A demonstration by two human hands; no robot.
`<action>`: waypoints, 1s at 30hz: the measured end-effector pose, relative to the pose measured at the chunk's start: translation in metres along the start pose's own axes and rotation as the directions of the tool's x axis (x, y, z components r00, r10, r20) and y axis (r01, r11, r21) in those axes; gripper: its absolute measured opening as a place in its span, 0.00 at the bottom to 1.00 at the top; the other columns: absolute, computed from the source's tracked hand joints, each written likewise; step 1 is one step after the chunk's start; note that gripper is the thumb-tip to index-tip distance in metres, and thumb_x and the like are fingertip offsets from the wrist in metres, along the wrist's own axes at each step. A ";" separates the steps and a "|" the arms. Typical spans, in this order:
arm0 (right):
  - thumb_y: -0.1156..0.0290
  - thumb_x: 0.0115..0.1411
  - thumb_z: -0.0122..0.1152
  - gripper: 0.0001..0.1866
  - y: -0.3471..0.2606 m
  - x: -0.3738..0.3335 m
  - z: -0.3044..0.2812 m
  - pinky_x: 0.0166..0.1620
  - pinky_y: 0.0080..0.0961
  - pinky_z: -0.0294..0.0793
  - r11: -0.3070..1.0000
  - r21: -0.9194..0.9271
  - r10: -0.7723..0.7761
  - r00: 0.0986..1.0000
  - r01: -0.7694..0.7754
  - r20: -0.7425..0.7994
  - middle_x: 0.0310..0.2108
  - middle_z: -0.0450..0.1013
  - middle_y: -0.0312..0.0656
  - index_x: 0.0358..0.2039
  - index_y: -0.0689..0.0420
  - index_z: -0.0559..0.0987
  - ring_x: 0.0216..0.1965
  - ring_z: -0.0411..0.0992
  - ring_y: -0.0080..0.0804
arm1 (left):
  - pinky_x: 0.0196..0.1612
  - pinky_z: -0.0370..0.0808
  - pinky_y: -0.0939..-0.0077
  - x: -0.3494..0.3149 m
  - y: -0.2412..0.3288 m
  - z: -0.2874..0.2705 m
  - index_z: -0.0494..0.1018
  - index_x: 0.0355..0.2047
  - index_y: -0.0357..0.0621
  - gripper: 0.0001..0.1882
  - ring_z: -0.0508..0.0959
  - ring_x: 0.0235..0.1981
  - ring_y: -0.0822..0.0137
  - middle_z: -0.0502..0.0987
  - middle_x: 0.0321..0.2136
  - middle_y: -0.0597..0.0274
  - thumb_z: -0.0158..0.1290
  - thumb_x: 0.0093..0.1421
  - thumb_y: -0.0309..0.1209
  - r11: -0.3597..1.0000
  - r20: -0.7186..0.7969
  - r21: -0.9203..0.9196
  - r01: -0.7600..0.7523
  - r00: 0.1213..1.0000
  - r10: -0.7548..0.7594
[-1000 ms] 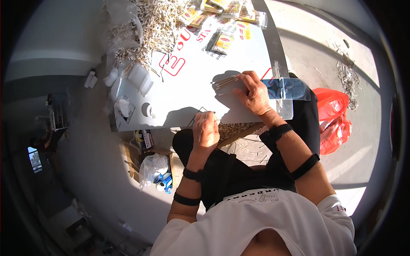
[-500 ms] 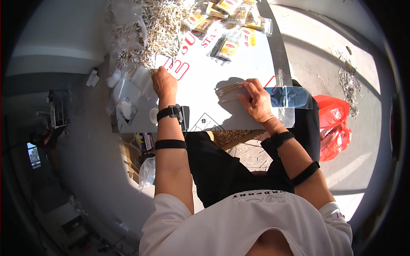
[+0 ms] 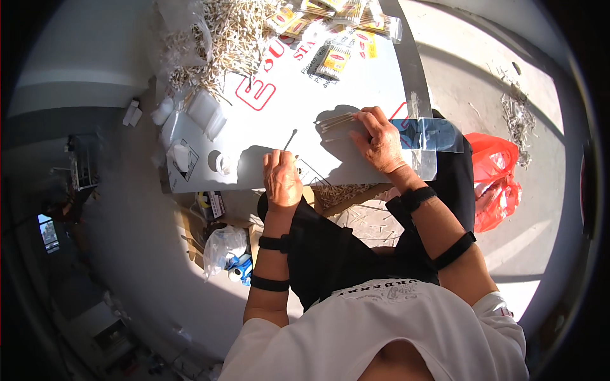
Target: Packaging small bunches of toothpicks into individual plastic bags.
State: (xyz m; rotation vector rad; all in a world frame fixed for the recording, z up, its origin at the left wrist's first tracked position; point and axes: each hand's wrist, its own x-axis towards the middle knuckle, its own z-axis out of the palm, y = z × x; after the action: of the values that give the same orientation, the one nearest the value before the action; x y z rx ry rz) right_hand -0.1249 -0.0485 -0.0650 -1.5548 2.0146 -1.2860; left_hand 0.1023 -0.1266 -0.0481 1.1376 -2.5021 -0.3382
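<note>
Several cotton swabs (image 3: 335,122) poke out leftward from the closed fingers of my right hand (image 3: 383,141), held over the white tabletop (image 3: 286,105). My left hand (image 3: 282,180) is closed at the table's near edge, knuckles up. A thin dark streak with a blob at its end, like a swab's shadow, lies just beyond its fingers; what they pinch is hidden. Far left on the table rises a big heap of loose cotton swabs (image 3: 238,38). Filled swab packets (image 3: 335,61) with yellow labels lie at the far side.
Beside my right hand a bluish clear plastic piece (image 3: 432,134) juts over the table's right edge. Clear plastic sleeves (image 3: 206,114) and a white ring (image 3: 222,164) lie at left. A red plastic bag (image 3: 495,181) sits on the floor; loose swabs fill a box (image 3: 337,197) below.
My left hand has drawn back from beside the swab heap to the table's near edge, moving right. My right hand stays nearly in place with its swabs.
</note>
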 end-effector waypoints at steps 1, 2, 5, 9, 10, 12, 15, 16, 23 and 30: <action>0.76 0.49 0.63 0.18 0.001 0.000 0.001 0.39 0.31 0.77 1.000 0.003 -0.008 1.000 0.008 -0.004 0.43 0.70 0.45 0.43 0.58 0.75 0.37 0.75 0.45 | 0.41 0.67 0.59 0.005 -0.003 0.001 0.68 0.30 0.41 0.10 0.69 0.36 0.50 0.70 0.31 0.55 0.52 0.48 0.17 0.999 -0.031 0.041 -0.006 0.999 0.008; 0.76 0.49 0.62 0.18 0.002 0.000 0.002 0.39 0.31 0.77 1.000 0.004 -0.014 1.000 0.014 -0.005 0.42 0.70 0.45 0.43 0.58 0.75 0.38 0.75 0.45 | 0.41 0.66 0.60 0.012 -0.006 0.002 0.68 0.30 0.42 0.10 0.69 0.36 0.50 0.70 0.31 0.55 0.52 0.48 0.17 0.997 -0.060 0.081 -0.010 0.998 0.015; 0.77 0.50 0.61 0.16 0.000 0.001 0.001 0.39 0.31 0.77 0.999 0.034 0.006 1.000 -0.006 -0.001 0.42 0.71 0.46 0.42 0.59 0.75 0.38 0.75 0.45 | 0.40 0.66 0.60 0.023 -0.014 0.000 0.68 0.28 0.42 0.09 0.68 0.35 0.52 0.70 0.28 0.57 0.53 0.47 0.17 1.000 -0.055 -0.004 -0.031 0.998 0.031; 0.79 0.50 0.59 0.15 0.003 -0.001 0.001 0.40 0.31 0.76 0.999 0.047 0.007 0.999 -0.005 -0.033 0.41 0.71 0.46 0.41 0.59 0.75 0.39 0.74 0.45 | 0.40 0.66 0.61 0.003 0.006 -0.001 0.68 0.27 0.42 0.08 0.69 0.35 0.53 0.69 0.28 0.57 0.53 0.47 0.19 0.994 0.121 -0.073 -0.087 0.988 0.096; 0.78 0.50 0.59 0.15 0.004 -0.002 0.002 0.40 0.34 0.76 0.998 0.061 0.016 0.999 -0.014 -0.031 0.41 0.70 0.46 0.41 0.59 0.75 0.38 0.74 0.47 | 0.39 0.67 0.61 -0.006 0.016 -0.001 0.68 0.27 0.42 0.08 0.69 0.35 0.52 0.70 0.28 0.57 0.54 0.47 0.19 0.993 0.152 -0.064 -0.103 0.982 0.112; 0.78 0.51 0.58 0.15 0.005 -0.003 0.002 0.39 0.37 0.76 0.997 0.075 0.027 0.999 -0.025 -0.029 0.41 0.70 0.47 0.42 0.58 0.74 0.37 0.74 0.49 | 0.37 0.68 0.62 -0.021 0.034 -0.001 0.69 0.27 0.42 0.07 0.70 0.32 0.53 0.69 0.25 0.56 0.56 0.48 0.20 0.981 0.156 -0.162 -0.111 0.978 0.137; 0.79 0.50 0.58 0.16 0.008 -0.003 0.000 0.39 0.37 0.76 0.997 0.074 -0.008 0.999 0.012 -0.050 0.41 0.70 0.47 0.41 0.58 0.74 0.38 0.74 0.50 | 0.37 0.69 0.62 -0.021 0.039 -0.011 0.70 0.27 0.42 0.07 0.71 0.34 0.53 0.70 0.26 0.57 0.56 0.48 0.20 0.967 0.279 -0.213 -0.139 0.940 0.197; 0.79 0.49 0.58 0.16 0.009 -0.003 0.000 0.38 0.35 0.76 0.997 0.076 -0.013 0.998 0.018 -0.060 0.41 0.70 0.46 0.41 0.59 0.74 0.36 0.74 0.48 | 0.40 0.70 0.61 -0.015 0.036 -0.012 0.71 0.30 0.41 0.09 0.72 0.36 0.52 0.71 0.27 0.55 0.56 0.47 0.18 0.949 0.248 -0.313 -0.046 0.960 0.128; 0.81 0.44 0.59 0.17 0.003 -0.002 -0.003 0.31 0.26 0.75 0.978 0.196 0.069 0.997 -0.071 0.017 0.40 0.69 0.44 0.39 0.61 0.74 0.23 0.72 0.33 | 0.43 0.70 0.63 0.054 -0.027 0.012 0.72 0.34 0.43 0.16 0.73 0.39 0.52 0.73 0.33 0.55 0.56 0.44 0.14 0.997 -0.138 0.012 0.081 0.987 -0.078; 0.82 0.43 0.60 0.17 0.001 -0.002 -0.004 0.31 0.28 0.75 0.974 0.208 0.093 0.996 -0.095 0.017 0.40 0.69 0.45 0.37 0.61 0.74 0.24 0.73 0.35 | 0.40 0.70 0.59 0.101 -0.007 0.034 0.70 0.28 0.41 0.10 0.73 0.36 0.51 0.72 0.29 0.54 0.55 0.47 0.16 0.997 -0.050 -0.075 -0.026 0.998 0.023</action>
State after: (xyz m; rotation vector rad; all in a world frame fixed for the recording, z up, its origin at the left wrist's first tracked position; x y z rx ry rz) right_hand -0.1277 -0.0453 -0.0644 -1.3509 1.8564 -1.4016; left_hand 0.0314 -0.2063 -0.0576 1.0723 -2.4369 -0.3893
